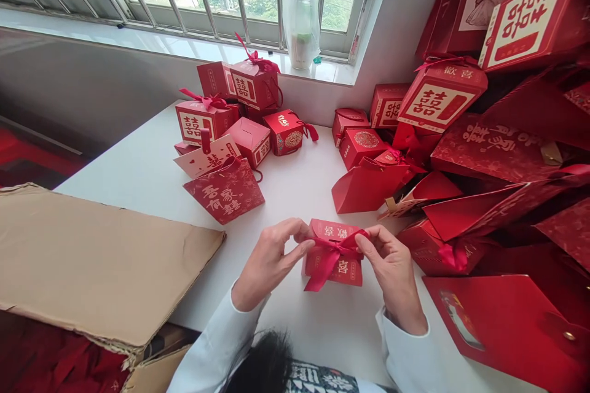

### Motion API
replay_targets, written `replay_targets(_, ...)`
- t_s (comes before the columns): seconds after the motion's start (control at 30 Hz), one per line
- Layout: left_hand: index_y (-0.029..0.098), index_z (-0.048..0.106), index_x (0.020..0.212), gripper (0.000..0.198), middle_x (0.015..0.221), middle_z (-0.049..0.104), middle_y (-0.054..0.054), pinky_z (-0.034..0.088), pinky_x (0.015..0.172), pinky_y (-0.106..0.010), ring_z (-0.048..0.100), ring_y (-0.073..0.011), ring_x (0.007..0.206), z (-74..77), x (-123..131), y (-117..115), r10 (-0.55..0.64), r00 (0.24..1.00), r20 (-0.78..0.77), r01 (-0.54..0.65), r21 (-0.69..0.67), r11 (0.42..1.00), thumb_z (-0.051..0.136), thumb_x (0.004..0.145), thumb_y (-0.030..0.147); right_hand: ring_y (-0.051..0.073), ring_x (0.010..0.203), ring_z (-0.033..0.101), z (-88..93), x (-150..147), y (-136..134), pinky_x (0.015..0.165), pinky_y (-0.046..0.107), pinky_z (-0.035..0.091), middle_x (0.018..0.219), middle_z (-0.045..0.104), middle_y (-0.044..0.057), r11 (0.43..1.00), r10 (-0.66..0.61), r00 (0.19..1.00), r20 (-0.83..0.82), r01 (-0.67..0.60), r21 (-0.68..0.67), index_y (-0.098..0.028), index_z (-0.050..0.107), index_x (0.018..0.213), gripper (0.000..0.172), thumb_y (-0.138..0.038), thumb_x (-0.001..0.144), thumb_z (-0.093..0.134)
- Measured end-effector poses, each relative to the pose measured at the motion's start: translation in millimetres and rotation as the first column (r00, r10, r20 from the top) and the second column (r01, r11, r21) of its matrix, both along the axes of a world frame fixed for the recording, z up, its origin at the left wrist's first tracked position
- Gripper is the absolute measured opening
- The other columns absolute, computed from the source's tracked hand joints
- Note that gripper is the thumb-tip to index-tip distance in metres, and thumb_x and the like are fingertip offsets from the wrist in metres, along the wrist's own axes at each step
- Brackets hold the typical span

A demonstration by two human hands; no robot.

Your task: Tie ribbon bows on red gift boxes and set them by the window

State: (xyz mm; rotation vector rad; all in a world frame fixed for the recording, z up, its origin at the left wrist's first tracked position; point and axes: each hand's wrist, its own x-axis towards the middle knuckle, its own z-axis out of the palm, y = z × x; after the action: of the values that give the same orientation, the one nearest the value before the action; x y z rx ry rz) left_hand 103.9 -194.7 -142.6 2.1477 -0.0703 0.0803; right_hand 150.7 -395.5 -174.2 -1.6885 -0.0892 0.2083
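Observation:
A small red gift box (353, 275) with gold lettering sits on the white table in front of me. Across its top lies a red ribbon (324, 263) tied in a bow, one tail hanging over the near side. My left hand (271, 258) pinches the bow at its left, thumb against fingers. At the bow's right, my right hand (391, 270) pinches the ribbon between thumb and fingertips. The box stays on the table between both hands.
Several red boxes (206, 123) and a red card bag (225, 193) stand at the back left. Red boxes and bags (498, 147) are heaped at right. A cardboard carton (101, 258) lies at left. On the windowsill stands a plastic-wrapped bottle (300, 31).

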Motion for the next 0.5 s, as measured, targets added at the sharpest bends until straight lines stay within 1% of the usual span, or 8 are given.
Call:
replay_targets(0.1,0.018,0.055,0.075,0.019,0.075,0.057,0.001,0.039,0.067,-0.024,0.049,-0.0112,0.07,-0.6,2.9,7.3,-0.051,0.998,0.02,0.051,0.006,0.999,0.05,0.091,0.027,0.014,0.067,0.053,-3.0,-5.4,-1.1,0.063,0.025,0.044,0.072,0.058,0.0,1.0,-0.023,1.0,0.014,0.023,-0.002,-0.02,0.058,0.077,0.025,-0.044,0.082,0.061)
replay_targets(0.23,0.018,0.055,0.076,0.017,0.08,0.057,0.0,0.04,0.068,-0.024,0.048,-0.0118,0.072,-2.0,8.6,14.6,-0.125,0.992,-0.027,0.124,-0.027,0.992,0.05,0.09,0.028,0.014,0.067,0.051,-6.4,-10.7,-4.0,0.062,0.024,0.043,0.072,0.056,-0.001,1.0,-0.029,1.0,0.007,0.029,0.01,-0.02,0.056,0.076,0.024,-0.042,0.083,0.061)
replay_targets(0.33,0.018,0.054,0.079,0.017,0.083,0.058,-0.001,0.042,0.069,-0.025,0.049,-0.0123,0.075,-3.8,12.1,15.0,-0.152,0.986,-0.066,0.148,-0.057,0.987,0.048,0.091,0.028,0.013,0.067,0.05,-7.9,-9.4,-4.5,0.062,0.024,0.042,0.072,0.055,-0.001,0.999,-0.036,0.999,0.01,0.036,0.016,-0.02,0.057,0.077,0.023,-0.042,0.082,0.062)
replay_targets(0.4,0.018,0.055,0.083,0.016,0.086,0.059,-0.001,0.043,0.068,-0.025,0.05,-0.0128,0.077,-4.1,12.3,12.2,-0.133,0.987,-0.092,0.128,-0.061,0.99,0.046,0.092,0.028,0.014,0.067,0.051,-8.1,-6.1,-3.2,0.062,0.025,0.043,0.073,0.056,-0.001,0.999,-0.04,0.999,0.015,0.04,0.006,-0.02,0.058,0.078,0.024,-0.043,0.082,0.062)
replay_targets(0.43,0.019,0.055,0.086,0.014,0.087,0.059,-0.001,0.043,0.068,-0.025,0.051,-0.0132,0.078,-3.9,11.5,10.0,-0.1,0.991,-0.084,0.095,-0.056,0.994,0.047,0.092,0.028,0.014,0.068,0.052,-8.0,-4.0,-2.3,0.063,0.025,0.043,0.074,0.057,0.0,0.999,-0.041,0.999,0.016,0.041,-0.002,-0.02,0.058,0.08,0.024,-0.044,0.082,0.062)
replay_targets(0.5,0.02,0.055,0.094,0.012,0.092,0.06,-0.002,0.044,0.071,-0.026,0.052,-0.0143,0.081,-2.5,8.8,4.3,-0.012,1.0,-0.009,0.012,-0.036,0.999,0.052,0.089,0.03,0.015,0.073,0.054,-8.0,-0.1,-1.2,0.066,0.026,0.045,0.08,0.059,0.001,0.998,-0.051,0.998,0.021,0.051,-0.02,-0.02,0.059,0.085,0.025,-0.046,0.082,0.061)
